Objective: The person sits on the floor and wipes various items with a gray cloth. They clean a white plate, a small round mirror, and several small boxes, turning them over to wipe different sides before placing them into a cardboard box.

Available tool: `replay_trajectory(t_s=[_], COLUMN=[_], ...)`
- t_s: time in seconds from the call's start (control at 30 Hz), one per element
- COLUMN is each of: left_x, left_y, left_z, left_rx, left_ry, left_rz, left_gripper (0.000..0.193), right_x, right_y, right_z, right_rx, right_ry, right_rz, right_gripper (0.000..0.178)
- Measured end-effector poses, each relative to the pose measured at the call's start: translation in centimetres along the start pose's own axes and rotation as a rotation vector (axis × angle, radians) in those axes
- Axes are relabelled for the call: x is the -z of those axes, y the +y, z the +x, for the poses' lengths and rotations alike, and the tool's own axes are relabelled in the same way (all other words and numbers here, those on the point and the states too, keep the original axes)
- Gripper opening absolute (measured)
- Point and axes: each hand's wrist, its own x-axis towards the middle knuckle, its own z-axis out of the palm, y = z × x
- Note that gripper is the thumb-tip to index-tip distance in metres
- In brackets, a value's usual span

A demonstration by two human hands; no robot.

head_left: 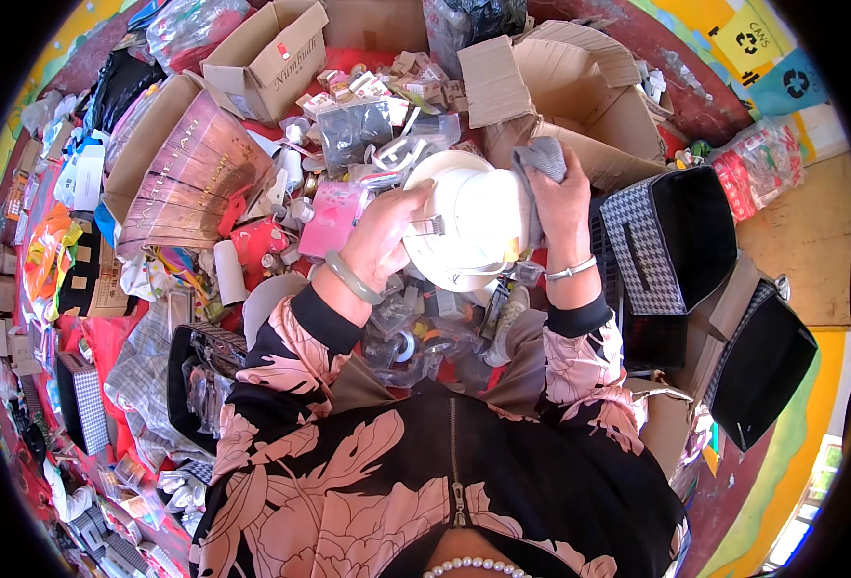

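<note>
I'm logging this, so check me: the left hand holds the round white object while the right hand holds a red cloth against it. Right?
Not quite: the head view shows the cloth is grey. The left hand holds the round white object, and the right hand holds the cloth against it.

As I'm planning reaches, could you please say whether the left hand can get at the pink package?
Probably yes: the pink package lies near the left hand, largely uncovered, though that hand would first have to release the white round fixture.
</note>
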Motion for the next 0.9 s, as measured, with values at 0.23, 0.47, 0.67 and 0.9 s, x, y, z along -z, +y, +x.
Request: replay_trajectory(t_s=[0.23, 0.47, 0.67, 0.9], left_x=[-0.9, -1.2, -0.8, 1.1], left_y=[1.6, 1.3, -0.1, -0.5], left_z=[-0.5, -0.9, -0.2, 0.4], left_rx=[-0.161, -0.222, -0.362, -0.383], left_ry=[-0.023, 0.038, 0.151, 0.298], left_rz=[-0.089, 0.002, 0.213, 0.825], left_gripper=[0.035, 0.033, 0.029, 0.027], right_x=[2.7, 1.6, -1.3, -1.6], right_y=[1.1, -0.5, 0.4, -3.8], right_z=[1.4, 0.4, 0.2, -1.2], right_rx=[-0.269, -0.043, 0.036, 0.31], right_ry=[-0.04, -0.311, -0.171, -0.343], right_rz=[0.728, 0.612, 0.244, -0.249], right_gripper=[0.04, 0.051, 0.055, 0.052])
